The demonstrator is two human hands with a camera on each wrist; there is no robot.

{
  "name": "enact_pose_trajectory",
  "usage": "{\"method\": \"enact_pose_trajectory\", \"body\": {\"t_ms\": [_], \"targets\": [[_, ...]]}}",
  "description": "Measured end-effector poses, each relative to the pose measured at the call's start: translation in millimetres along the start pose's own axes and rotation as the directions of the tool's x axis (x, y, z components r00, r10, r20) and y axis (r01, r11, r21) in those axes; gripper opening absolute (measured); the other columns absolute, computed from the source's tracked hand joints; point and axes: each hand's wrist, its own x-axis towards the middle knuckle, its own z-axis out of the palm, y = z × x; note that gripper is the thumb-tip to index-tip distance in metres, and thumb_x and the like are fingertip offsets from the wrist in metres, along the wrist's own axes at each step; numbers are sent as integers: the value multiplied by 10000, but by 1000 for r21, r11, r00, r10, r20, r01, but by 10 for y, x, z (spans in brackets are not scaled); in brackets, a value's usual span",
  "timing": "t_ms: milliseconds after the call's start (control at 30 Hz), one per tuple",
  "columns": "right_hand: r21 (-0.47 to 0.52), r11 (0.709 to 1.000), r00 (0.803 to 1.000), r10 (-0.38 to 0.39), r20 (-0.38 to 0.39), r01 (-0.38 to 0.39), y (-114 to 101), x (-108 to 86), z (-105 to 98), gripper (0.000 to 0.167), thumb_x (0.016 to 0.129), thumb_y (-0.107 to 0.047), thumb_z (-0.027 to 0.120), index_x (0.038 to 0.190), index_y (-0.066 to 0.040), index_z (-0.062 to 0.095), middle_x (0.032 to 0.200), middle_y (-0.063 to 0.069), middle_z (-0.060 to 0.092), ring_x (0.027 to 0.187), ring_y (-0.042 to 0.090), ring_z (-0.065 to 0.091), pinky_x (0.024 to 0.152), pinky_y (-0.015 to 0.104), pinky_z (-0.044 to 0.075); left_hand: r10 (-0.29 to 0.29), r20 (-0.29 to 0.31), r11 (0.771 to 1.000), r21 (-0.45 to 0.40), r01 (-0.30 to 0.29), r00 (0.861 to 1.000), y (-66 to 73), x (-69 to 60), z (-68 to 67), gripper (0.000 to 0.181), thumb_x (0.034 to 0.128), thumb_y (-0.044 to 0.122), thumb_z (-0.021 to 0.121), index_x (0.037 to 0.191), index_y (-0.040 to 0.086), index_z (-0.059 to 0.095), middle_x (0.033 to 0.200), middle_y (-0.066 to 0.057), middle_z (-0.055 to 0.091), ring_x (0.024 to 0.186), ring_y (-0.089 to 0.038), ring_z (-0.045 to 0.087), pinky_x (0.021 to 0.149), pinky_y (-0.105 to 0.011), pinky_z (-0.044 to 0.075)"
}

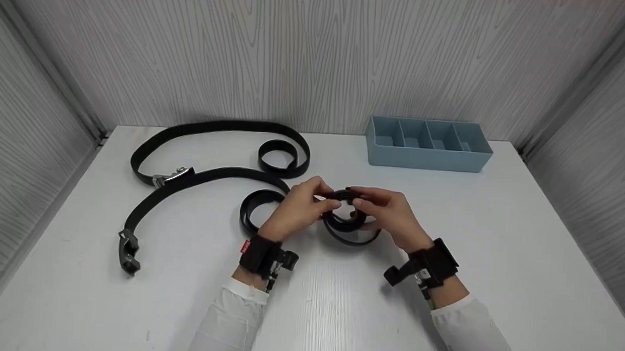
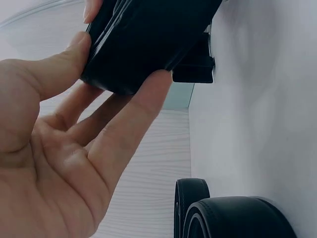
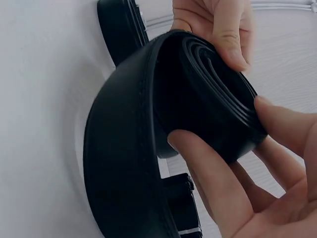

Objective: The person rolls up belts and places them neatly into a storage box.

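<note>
A black belt (image 1: pixel 348 224), partly rolled into a coil, is held between both hands near the middle of the table. The left hand (image 1: pixel 301 206) pinches the coil's left side with thumb and fingers; in the left wrist view its fingers lie along the dark band (image 2: pixel 143 44). On the other side the right hand (image 1: pixel 396 216) grips the coil, thumb on the near edge. The right wrist view shows several wound layers (image 3: pixel 218 84) and a wider loose loop (image 3: pixel 119 139) hanging outside them.
Two more black belts lie at the left, one (image 1: pixel 229 124) behind the other (image 1: pixel 150 203), each with a metal buckle and a curled end. The front belt's coil (image 1: pixel 247 215) is beside the left hand. A blue-grey box (image 1: pixel 427 159) with several compartments stands at the back right.
</note>
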Motion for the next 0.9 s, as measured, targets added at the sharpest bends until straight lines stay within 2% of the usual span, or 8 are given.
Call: {"method": "enact_pose_trajectory", "body": {"t_ms": [133, 300, 600, 767, 900], "targets": [[47, 999, 998, 17, -56, -14, 32, 14, 17, 441, 1015, -168, 706, 1431, -49, 618, 1309, 262, 627, 1060, 240, 676, 783, 408, 624, -25, -28, 999, -24, 24, 999, 7, 2, 8, 224, 1013, 247, 714, 1129, 82, 618, 1129, -54, 703, 938, -164, 712, 754, -328, 581], [85, 996, 995, 35, -91, -28, 58, 31, 33, 440, 1017, -185, 705, 1432, -66, 621, 1282, 175, 671, 1048, 219, 689, 785, 369, 622, -19, -12, 998, -65, 18, 1000, 19, -2, 21, 250, 1015, 212, 707, 1170, 67, 574, 1211, -91, 669, 960, -207, 727, 760, -401, 616], [98, 994, 999, 49, -25, -46, 44, 29, -10, 458, 1001, -189, 727, 1430, -70, 621, 1302, 202, 653, 1056, 274, 694, 842, 460, 610, 4, -21, 999, -54, -5, 1000, 27, 4, 12, 169, 1009, 148, 707, 1130, 79, 610, 1148, -71, 691, 972, -197, 703, 751, -420, 617], [-21, 999, 998, 50, 41, -49, 0, 13, -40, 464, 976, -200, 758, 1408, -78, 642, 1308, 182, 656, 1102, 283, 676, 837, 457, 613, 17, 16, 1000, 4, -17, 1000, 40, -9, -14, 135, 1008, 168, 711, 1117, 113, 653, 1159, -47, 720, 906, -161, 678, 702, -344, 594], [-100, 994, 995, 45, 86, -36, -19, 6, -44, 481, 973, -199, 758, 1418, -63, 632, 1355, 175, 644, 1157, 300, 646, 811, 446, 619, 35, 56, 999, 33, -37, 998, 27, -19, -27, 138, 1011, 171, 707, 1127, 108, 668, 1162, -48, 735, 782, -141, 638, 625, -258, 522]]}}
